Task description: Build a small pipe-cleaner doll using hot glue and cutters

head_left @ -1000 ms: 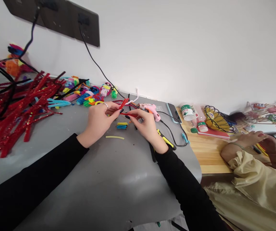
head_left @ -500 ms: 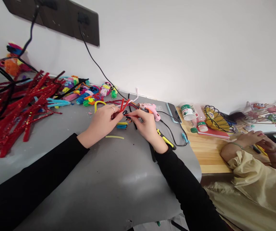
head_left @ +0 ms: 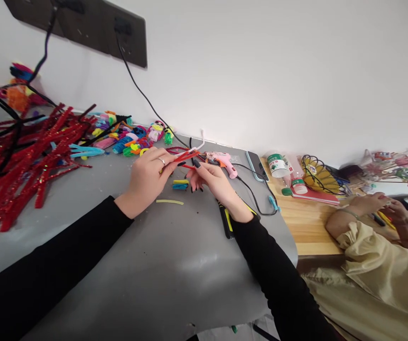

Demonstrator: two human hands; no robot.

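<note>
My left hand, with a ring on one finger, pinches red pipe cleaners that stick out to the right from its fingertips. My right hand is close beside it, thumb and forefinger closed at the end of a lower red strand, its other fingers curled beneath. Below the fingers, a small blue and yellow pipe-cleaner piece lies on the grey table mat. Nearer to me rests a short pale yellow strip. Yellow-and-black handled pliers are partly covered by my right wrist.
Red tinsel pipe cleaners pile up at left, with colourful pipe-cleaner dolls along the wall. A pink glue gun, its cord and a phone lie beyond my right hand. At right, bottles stand near another person's arms.
My right hand has opened its grip somewhat and turned, its lower fingers now showing. The red strands have swung from upright to pointing right. More of the pliers shows.
</note>
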